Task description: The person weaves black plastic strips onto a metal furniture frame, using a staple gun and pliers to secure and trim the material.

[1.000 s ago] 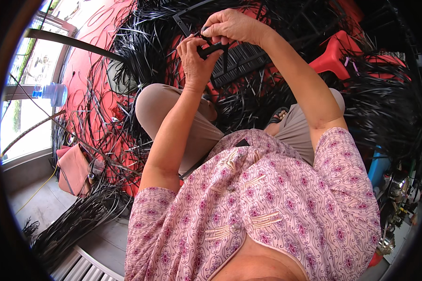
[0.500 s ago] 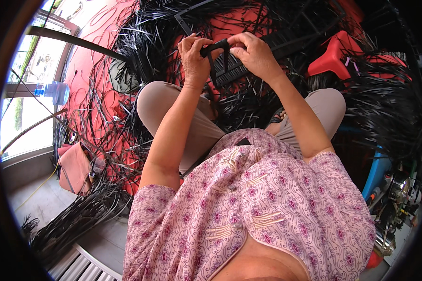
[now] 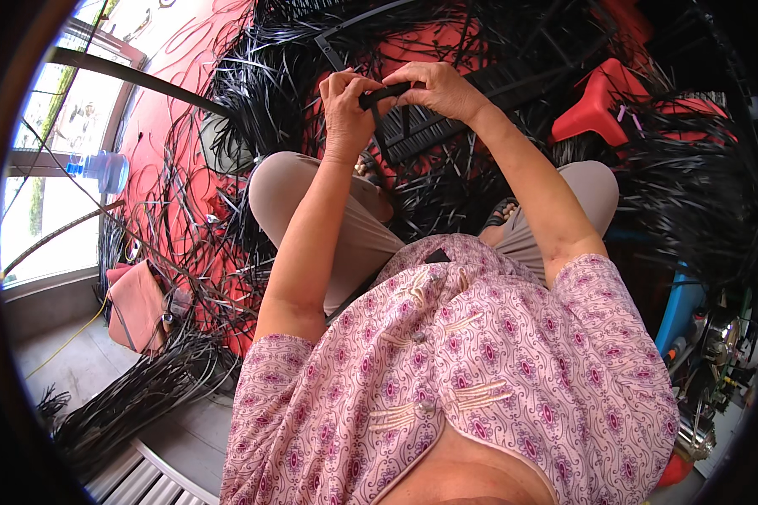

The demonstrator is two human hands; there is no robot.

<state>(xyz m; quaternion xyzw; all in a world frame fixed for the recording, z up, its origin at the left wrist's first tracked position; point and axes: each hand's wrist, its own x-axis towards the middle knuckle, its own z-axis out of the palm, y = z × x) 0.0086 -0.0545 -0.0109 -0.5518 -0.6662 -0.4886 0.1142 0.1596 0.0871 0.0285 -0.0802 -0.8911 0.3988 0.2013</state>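
In front of my knees, both hands meet at a short black bar that looks wrapped in flat black strip. My left hand is closed round its left end, thumb along the near side. At the other end, my right hand pinches with bent fingers; its fingertips partly cover the bar. Whether a loose strip end lies between them cannot be seen. The bar appears to belong to a black frame with thin straight members. Just beyond and below the hands lies a ribbed or woven black panel.
Heaps of loose black strips cover much of the red floor. A red stool stands at the right. To the left are a blue water bottle and a pink bag. Shiny metal items crowd the lower right.
My right hand has shifted left along the bar, closer to my left hand, and its fingers now bend over the bar's end. My left hand keeps its hold.
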